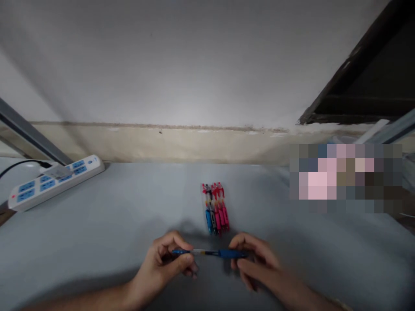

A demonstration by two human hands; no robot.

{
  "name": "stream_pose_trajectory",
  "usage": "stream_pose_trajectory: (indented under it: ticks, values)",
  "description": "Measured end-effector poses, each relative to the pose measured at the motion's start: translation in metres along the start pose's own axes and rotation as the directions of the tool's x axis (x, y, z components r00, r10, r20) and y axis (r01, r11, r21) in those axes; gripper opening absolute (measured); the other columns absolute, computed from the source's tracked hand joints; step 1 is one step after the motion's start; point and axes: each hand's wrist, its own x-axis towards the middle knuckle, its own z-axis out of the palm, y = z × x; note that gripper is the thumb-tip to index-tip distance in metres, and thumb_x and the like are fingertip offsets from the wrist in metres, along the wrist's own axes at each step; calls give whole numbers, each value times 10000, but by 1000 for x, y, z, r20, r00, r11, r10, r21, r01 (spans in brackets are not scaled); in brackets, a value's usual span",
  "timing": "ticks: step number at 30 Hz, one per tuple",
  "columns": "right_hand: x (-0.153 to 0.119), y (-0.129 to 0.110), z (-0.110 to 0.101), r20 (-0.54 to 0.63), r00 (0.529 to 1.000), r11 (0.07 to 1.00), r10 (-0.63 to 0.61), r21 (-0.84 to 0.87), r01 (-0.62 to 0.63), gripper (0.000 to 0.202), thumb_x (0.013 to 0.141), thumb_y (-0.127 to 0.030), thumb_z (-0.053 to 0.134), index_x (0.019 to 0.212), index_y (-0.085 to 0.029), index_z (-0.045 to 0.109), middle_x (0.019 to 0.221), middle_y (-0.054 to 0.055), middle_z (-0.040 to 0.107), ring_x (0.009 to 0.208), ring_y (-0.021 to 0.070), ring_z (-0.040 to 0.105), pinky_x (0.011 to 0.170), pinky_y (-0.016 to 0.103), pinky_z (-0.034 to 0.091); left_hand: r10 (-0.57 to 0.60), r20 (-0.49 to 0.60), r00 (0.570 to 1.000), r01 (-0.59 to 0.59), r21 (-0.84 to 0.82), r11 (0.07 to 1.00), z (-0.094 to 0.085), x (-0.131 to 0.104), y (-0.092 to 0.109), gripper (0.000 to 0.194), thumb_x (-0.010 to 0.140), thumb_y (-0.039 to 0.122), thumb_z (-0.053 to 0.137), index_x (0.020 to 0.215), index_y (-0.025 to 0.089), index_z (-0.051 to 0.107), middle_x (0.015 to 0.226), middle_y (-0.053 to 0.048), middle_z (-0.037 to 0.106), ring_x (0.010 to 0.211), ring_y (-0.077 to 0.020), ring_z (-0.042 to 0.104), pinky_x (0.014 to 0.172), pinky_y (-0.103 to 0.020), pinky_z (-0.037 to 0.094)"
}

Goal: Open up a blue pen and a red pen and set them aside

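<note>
A white power strip (55, 181) with blue sockets lies at the far left of the grey table (129, 216), a black cable (19, 165) running off its end. Behind the table rises a pale wall (194, 65) with a beige lower band. A dark-framed opening (372, 77) shows at upper right.

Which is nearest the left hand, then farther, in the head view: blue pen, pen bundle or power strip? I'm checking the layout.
1. Blue pen: held in the left hand, its other end in the right hand.
2. Pen bundle: just beyond the hands, mid-table.
3. Power strip: far left, by the wall.
</note>
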Motion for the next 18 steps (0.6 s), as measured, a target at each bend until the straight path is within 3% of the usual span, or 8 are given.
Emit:
stream_pose_trajectory:
  ticks: [4,8,12,18]
  values:
    - [-1,-2,1,-18,999,999,36,-36,-37,501,890,-621,534,651,-181,534,536,-37,558,383,51,477,396,181,317,13,22,1000,-12,-14,1000,-1,-1,-1,277,778,374,801,789,172,612,632,-19,789,548,-115,716,555,-191,543]
    - [-1,-2,0,-2,1000,998,-16,52,16,445,768,-610,705,830,-195,557,655,-47,613,427,56,542,399,162,355,41,20,999,-40,-29,999,0,-1,0,267,794,354,792,816,175,596,651,-10,792,569,-105,717,569,-182,543]
    - [1,1,-1,65,997,993,49,107,-55,460,910,-607,520,743,-179,538,669,-10,645,394,57,580,341,147,317,53,38,998,-51,-51,997,1,-1,0,309,798,349,791,775,192,526,651,-10,792,569,-112,719,564,-186,539]
    - [1,0,-5,-32,992,966,-125,222,129,275,808,-404,753,794,-197,573,637,-39,651,486,95,632,410,165,420,73,4,997,-73,-50,996,-5,0,0,293,827,368,759,790,198,523,627,4,776,543,-116,706,536,-189,521]
